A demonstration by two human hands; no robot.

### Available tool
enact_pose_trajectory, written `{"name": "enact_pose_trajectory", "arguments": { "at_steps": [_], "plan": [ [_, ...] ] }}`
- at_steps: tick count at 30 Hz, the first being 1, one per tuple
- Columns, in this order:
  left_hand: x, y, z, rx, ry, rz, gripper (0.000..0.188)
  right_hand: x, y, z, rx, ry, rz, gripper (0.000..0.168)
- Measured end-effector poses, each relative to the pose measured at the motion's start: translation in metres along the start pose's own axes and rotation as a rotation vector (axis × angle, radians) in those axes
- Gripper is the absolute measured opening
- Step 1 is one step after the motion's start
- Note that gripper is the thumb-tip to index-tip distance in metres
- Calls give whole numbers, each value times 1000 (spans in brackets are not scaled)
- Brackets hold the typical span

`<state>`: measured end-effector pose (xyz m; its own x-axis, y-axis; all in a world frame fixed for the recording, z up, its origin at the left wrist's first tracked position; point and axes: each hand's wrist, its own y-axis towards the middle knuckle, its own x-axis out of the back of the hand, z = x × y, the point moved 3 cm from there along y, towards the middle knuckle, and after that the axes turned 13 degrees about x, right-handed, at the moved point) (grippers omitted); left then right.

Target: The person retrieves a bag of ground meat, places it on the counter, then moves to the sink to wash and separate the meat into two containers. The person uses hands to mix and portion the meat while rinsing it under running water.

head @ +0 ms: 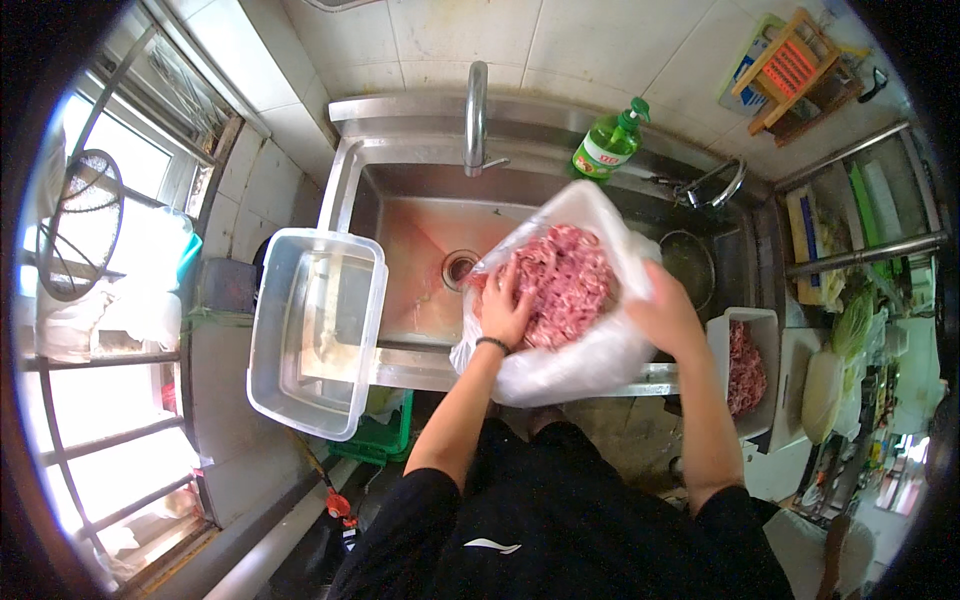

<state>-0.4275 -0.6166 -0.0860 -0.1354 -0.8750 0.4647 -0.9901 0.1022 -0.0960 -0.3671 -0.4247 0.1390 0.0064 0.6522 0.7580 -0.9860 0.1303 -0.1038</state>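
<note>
A white plastic tub (592,206) wrapped in a thin plastic bag is tilted over the steel sink (412,247), its low end toward the left basin. Sliced raw meat (566,281) fills it. My left hand (506,307) lies on the meat at the tub's left side, fingers spread and partly sunk in it. At the right rim is my right hand (664,304), blurred, gripping the tub's edge and the bag. Reddish liquid runs over the basin floor near the drain (459,268).
A clear plastic bin (319,337) stands at the sink's left edge. The faucet (476,120) rises behind, with a green pump bottle (611,142) right of it. Another white tub (757,330) with meat and a Chinese cabbage (825,390) are at the right.
</note>
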Motion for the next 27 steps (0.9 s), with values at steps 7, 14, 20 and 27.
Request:
{"name": "enact_pose_trajectory", "arguments": {
  "at_steps": [7,14,20,27],
  "plan": [
    [16,-68,-93,-278,156,105,64,-26,-166,-214,-249,330,-114,51],
    [23,-80,-59,58,117,-41,46,-52,-178,-252,-229,84,-259,53],
    [-8,-64,-3,599,3,11,36,-75,-132,-287,-449,154,-344,56],
    [1,-106,-146,297,101,24,20,-53,-154,-308,-529,739,-534,55]
  ]
}}
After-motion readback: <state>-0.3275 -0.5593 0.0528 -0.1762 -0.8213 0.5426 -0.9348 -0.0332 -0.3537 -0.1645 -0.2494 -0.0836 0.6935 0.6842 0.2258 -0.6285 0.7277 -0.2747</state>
